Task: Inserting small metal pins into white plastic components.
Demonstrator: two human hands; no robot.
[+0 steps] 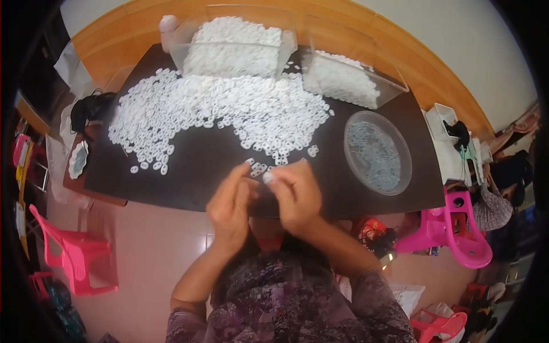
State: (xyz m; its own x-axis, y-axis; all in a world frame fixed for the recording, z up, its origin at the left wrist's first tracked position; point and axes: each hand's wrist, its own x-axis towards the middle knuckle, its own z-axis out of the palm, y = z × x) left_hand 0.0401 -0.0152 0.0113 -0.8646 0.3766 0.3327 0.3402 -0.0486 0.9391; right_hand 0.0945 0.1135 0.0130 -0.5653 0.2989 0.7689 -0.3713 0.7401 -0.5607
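My right hand (298, 197) is near the table's front edge, thumb and forefinger pinched on a small white plastic piece (267, 178). Close on its left, my left hand (229, 201) has its fingers curled together; whatever they hold, if anything, is too small to make out. Just beyond the fingertips lie a few loose white two-holed oval pieces (258, 169). A wide heap of the same pieces (217, 100) spreads across the dark table (197, 171). To the right stands a round clear tray (407, 163) of small grey-blue slender parts (374, 151).
At the back, a clear bin (178, 54) and a second clear bin (394, 91) hold more white pieces. A pinkish bottle (167, 31) stands behind on the left. Pink plastic chairs are on the floor left (80, 251) and right (466, 240). A white basket (443, 123) sits beyond the right edge.
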